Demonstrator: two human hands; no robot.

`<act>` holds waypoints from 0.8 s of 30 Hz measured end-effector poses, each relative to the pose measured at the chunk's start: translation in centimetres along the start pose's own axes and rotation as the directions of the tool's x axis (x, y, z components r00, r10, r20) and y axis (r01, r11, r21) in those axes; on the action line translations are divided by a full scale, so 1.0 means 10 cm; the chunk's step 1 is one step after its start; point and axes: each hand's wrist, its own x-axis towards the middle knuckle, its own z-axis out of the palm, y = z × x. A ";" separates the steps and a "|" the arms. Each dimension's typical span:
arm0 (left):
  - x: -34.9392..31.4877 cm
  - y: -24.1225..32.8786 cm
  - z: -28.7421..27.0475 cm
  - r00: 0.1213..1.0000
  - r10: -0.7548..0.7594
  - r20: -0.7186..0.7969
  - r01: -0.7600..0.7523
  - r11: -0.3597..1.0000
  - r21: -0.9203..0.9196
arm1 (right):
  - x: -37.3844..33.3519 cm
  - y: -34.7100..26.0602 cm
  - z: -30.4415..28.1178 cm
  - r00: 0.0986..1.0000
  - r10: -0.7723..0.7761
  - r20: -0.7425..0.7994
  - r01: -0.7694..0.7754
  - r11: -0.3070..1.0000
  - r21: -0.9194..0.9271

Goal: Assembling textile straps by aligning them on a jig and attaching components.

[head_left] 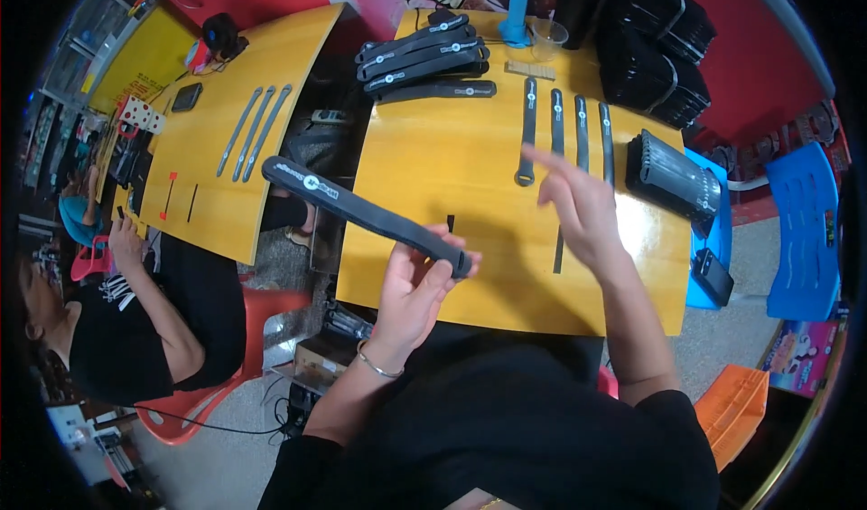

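Note:
My left hand [414, 289] grips one end of a long dark grey strap [361, 210], thick enough that it may be several stacked together; it rises to the upper left, above the table's front part. Over the table's right half hovers my right hand [582, 212], its index finger stretched out and the thumb apart, holding nothing I can see. Beyond it, a grey strap with an end loop [529, 131] lies lengthwise, beside a row of similar straps [582, 135]. My hand and forearm partly cover that row. A small black strip [451, 224] lies near my left fingers.
On the yellow table [406, 158], bundled straps [424, 63] are piled at the back left. Black packs [664, 49] fill the back right, near a blue fan [519, 4] and clear cup [549, 38]. Another person [144, 320] sits at the left table [203, 198].

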 end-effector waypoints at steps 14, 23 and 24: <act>0.09 -0.16 0.19 0.996 0.062 -0.070 -0.067 0.995 -0.070 | -0.62 -0.46 0.30 0.998 -0.060 0.021 0.055 0.984 0.172; 0.09 -0.16 0.24 0.981 0.173 -0.091 -0.174 0.985 -0.003 | -0.62 -0.45 0.34 0.999 -0.049 0.001 0.047 0.975 0.216; 0.10 -0.16 0.24 0.976 0.204 -0.082 -0.202 0.979 0.025 | -0.63 -0.44 0.34 0.999 -0.047 -0.001 0.046 0.975 0.215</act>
